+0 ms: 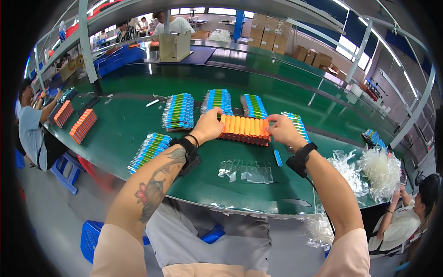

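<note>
A block of orange oblong pieces [244, 125], packed side by side in rows, sits in front of me. My left hand [208, 126] grips its left end, fingers closed. At the opposite end my right hand [284, 130] pinches the block between thumb and fingers. Just behind it stand stacks of slim blue-and-green pieces with clear ends: one by my left hand [178, 111], two farther back [217, 100] [254, 106], and one partly hidden behind my right hand [296, 123]. Another such stack [150, 150] lies beside my left forearm. What the pieces are, I cannot tell.
Clear plastic sleeves [245, 171] and a single blue piece [278, 158] lie nearer me on the green table [207, 184]. Piles of clear plastic [379, 171] are at the right. More orange blocks [83, 125] stand left. Seated people work at both sides; a metal post [87, 46] rises at left.
</note>
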A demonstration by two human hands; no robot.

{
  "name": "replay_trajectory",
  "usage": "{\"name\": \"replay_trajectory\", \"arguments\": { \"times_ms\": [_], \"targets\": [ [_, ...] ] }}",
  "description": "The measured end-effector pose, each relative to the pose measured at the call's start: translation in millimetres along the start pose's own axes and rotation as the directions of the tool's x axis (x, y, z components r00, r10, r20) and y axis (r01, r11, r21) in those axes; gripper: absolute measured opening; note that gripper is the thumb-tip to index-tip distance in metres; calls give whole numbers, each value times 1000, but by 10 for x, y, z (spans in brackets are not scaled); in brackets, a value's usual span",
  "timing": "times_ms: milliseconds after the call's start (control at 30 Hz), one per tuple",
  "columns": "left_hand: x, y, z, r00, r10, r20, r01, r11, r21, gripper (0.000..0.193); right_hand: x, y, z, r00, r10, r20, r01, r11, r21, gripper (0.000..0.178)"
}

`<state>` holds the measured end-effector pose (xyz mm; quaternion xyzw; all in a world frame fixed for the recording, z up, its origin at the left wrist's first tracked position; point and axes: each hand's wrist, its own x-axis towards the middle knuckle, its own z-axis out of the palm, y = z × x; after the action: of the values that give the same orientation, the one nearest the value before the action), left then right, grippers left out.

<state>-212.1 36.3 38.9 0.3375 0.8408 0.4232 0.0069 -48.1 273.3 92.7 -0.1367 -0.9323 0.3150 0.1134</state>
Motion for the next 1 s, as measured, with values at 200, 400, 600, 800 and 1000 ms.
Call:
{"name": "replay_trajectory", "arguments": {
  "times_ms": [200,400,600,800,1000],
  "targets": [
    [-205,51,0,1000,-1,-17,0,998,-58,51,-103,249,85,977,-74,-202,16,960,-279,42],
    [-1010,155,-81,964,-34,264,125,934,-334,46,-636,-622,380,899,-225,375,311,931,-188,54],
    [-1458,-31,74,995,9,99,35,900,-434,28,-442,-735,909,794,-433,426,541,823,-172,64],
    [-1629,114,3,990,-18,-141,-45,902,-430,22,-499,-812,1096,781,-541,312,624,698,-351,42],
    [-1675,119,20,985,26,-169,-110,853,-510,22,-441,-909,1156,835,-430,342,549,687,-477,31]
  ]
}}
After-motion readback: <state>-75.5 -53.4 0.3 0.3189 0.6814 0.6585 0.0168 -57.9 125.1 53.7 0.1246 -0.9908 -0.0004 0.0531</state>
